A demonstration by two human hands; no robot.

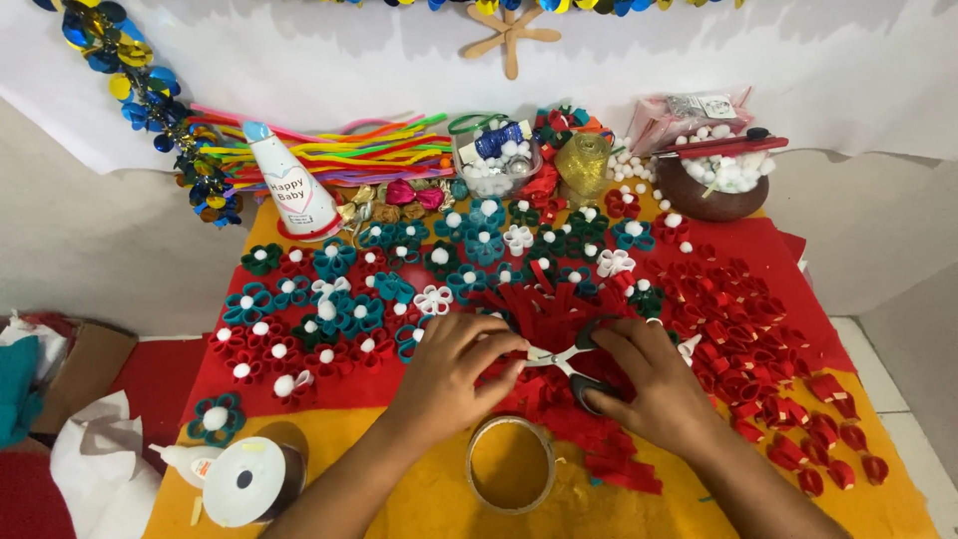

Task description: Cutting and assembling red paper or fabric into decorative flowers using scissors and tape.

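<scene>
Right hand: the right hand (649,384) is clamped on black-handled steel scissors (571,361), blades pointing toward the other hand.
Left hand: the left hand (459,369) pinches a red felt strip (519,371) at the blade tips.
Below hands: brown tape roll (511,464).
Far left, beyond: white paper party cone with pink lettering (289,185).

both bare forearms come in from the bottom edge and angle toward each other, meeting near the middle. the left hand (454,371) is palm down, knuckles up, fingers (499,351) curled inward and pinched together at the tips. the right hand (639,384) sits just beside it, also palm down, wrist bent a bit, fingers wrapped in a closed grip with the thumb tucked toward the left hand. fingertips of both nearly touch.
</scene>
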